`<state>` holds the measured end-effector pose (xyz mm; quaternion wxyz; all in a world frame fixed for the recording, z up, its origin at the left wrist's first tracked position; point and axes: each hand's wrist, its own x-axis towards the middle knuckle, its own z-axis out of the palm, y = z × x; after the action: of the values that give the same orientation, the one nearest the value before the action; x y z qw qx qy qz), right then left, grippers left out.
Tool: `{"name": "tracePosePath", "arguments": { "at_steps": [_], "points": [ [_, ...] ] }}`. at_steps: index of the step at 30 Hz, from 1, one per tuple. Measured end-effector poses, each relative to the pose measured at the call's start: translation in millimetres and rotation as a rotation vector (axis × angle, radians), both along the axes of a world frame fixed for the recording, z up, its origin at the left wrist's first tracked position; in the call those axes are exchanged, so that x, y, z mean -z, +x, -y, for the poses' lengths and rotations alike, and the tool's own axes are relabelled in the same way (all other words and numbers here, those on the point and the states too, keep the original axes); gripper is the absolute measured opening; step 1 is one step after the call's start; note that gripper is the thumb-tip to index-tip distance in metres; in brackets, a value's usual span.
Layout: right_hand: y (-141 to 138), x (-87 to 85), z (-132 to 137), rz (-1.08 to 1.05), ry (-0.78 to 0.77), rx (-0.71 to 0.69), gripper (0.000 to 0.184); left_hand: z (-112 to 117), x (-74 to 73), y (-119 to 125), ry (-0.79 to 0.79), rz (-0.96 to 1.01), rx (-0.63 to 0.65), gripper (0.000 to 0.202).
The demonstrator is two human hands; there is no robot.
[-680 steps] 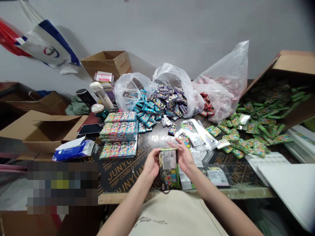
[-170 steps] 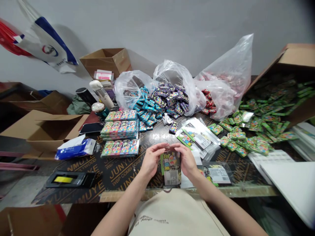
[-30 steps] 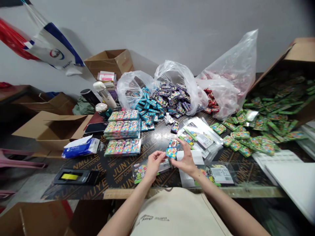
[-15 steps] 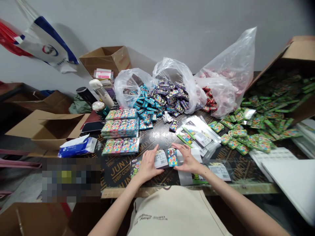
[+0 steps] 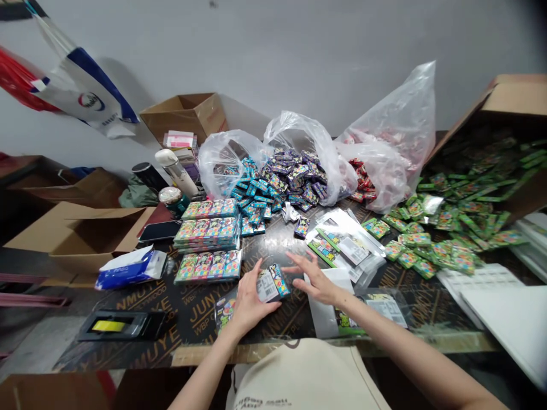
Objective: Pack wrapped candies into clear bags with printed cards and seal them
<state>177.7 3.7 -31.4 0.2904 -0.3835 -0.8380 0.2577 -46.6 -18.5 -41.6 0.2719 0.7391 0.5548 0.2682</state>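
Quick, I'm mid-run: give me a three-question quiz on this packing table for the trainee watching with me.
1. True or false: the left hand presses a clear sleeve on the table.
2. Which packet pile spills from the tipped cardboard box: A blue, B green, C red?
3. Fill in: the small blue packet lies between the left hand and the ____ hand.

Key: 1 true; 2 B; 3 right.

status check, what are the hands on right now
Left hand pressing a clear sleeve flat on the table. Right hand open, fingers by a small blue pack at the sleeve's end. Loose empty sleeves just beyond.
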Motion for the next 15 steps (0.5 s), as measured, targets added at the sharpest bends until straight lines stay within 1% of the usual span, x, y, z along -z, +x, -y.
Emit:
{"name": "tracePosePath", "arguments": {
  "at_steps": [1, 3, 5, 6, 8, 9, 11, 13, 15],
  "points": [
    [1, 0.1, -14, -0.005, 0.017, 0.038, 0.060, 1, 0.9, 0, -0.005, -0.001, -0.002, 0.102],
    [9, 4.9, -48, 0.002, 0.062, 0.194, 0.067, 2, 0.4, 3, 0.004, -0.006, -0.005, 0.103],
    [20, 14.6, -86, 0.038, 0.075, 0.392, 0.083, 3, -3.5, 7, 0.020, -0.018, 0.021, 0.103],
    [26, 20.2, -102, 0.063, 0.050, 0.454, 0.089, 4, -6.5, 10, 0.024, -0.036, 0.054, 0.103],
    [34, 30.1, -124, 0.101, -0.010, 0.487, 0.094, 5, -13.1, 14, 0.023, -0.109, 0.151, 0.099],
    [36, 33.4, -129, 0.108, -0.029, 0.473, 0.093, 6, -16.1, 16, 0.023, -0.162, 0.196, 0.095],
    [35, 35.4, -128, 0.102, -0.031, 0.425, 0.090, 6, -20.2, 17, 0.031, -0.275, 0.259, 0.086],
    [31, 31.6, -114, 0.047, -0.012, 0.341, 0.091, 6, -21.5, 15, 0.040, -0.359, 0.286, 0.078],
    [27, 23.6, -94, -0.037, 0.000, 0.231, 0.094, 4, -21.0, 13, 0.043, -0.405, 0.292, 0.072]
  ]
}}
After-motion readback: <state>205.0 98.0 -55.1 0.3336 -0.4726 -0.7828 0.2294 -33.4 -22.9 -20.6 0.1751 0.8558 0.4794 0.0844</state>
